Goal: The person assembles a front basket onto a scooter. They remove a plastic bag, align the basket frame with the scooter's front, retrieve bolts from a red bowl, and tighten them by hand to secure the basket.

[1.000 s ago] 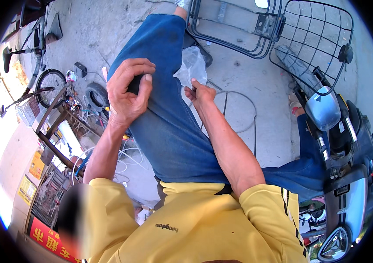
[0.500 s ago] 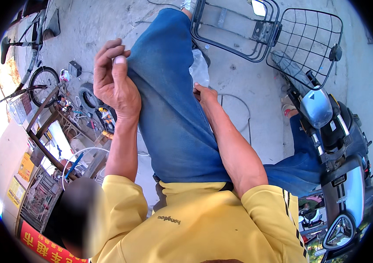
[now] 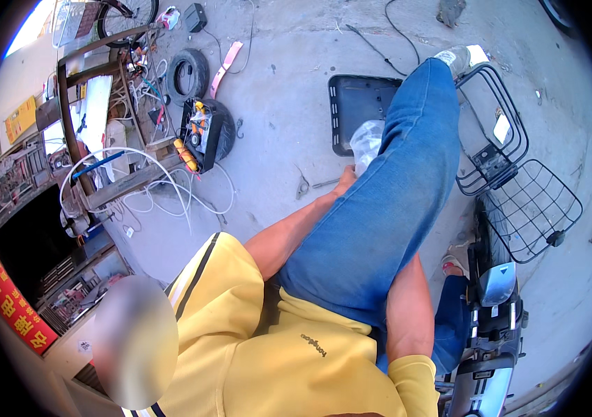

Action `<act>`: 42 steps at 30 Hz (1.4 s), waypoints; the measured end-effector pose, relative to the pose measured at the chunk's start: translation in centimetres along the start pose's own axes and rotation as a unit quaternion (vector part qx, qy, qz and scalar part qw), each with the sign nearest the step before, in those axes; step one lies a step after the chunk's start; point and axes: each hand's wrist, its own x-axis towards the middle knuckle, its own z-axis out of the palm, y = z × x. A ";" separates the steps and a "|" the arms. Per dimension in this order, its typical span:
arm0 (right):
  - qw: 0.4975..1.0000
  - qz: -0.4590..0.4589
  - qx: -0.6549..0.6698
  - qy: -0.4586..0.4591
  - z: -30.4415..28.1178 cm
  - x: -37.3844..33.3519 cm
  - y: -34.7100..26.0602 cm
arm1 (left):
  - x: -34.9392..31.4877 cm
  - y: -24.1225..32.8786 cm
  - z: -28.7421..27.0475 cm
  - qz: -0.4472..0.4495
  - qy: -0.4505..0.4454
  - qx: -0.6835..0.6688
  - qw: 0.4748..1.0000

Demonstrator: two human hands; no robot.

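A clear plastic bag [image 3: 367,141] hangs beside my raised knee, over a black rectangular tray [image 3: 341,115] on the floor. My left hand [image 3: 346,181] is closed at the bag's lower end, with its fingers partly hidden behind my blue trouser leg [image 3: 386,208]. My right forearm [image 3: 410,309] passes behind that same leg, which hides the whole right hand. Past the knee, a black wire basket [image 3: 533,208] adjoins a black metal rack frame [image 3: 501,121].
An electric scooter [image 3: 487,347] stands at the right. At the left lie a loose tyre [image 3: 188,75], a black tool box [image 3: 205,135] with yellow-handled tools, and a white hose [image 3: 171,177] near a wooden frame [image 3: 66,104]. A pink strip [image 3: 225,69] lies on the concrete.
The view has swung to the left. My left hand has come down from beside the thigh to the bag. My right hand, visible by the bag before, has gone behind the leg.
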 end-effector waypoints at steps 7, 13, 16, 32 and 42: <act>0.997 -0.024 -0.054 0.050 -3.6 -1.0 1.5 | -1.0 3.2 -2.1 0.118 0.033 0.131 0.984; 0.986 -0.049 -0.118 0.105 -7.9 -2.2 3.5 | 1.1 5.4 -7.6 0.121 0.062 0.013 0.991; 0.975 -0.045 -0.162 0.142 -10.3 -4.0 7.6 | 5.5 4.1 -13.0 0.171 0.115 0.125 0.970; 0.905 0.023 -0.379 0.193 -15.9 -12.8 18.2 | 5.8 8.6 -18.2 0.281 0.571 0.294 0.713; 0.890 0.015 -0.423 0.171 -15.0 -12.5 15.9 | 8.4 5.4 -3.5 0.313 0.026 0.321 0.893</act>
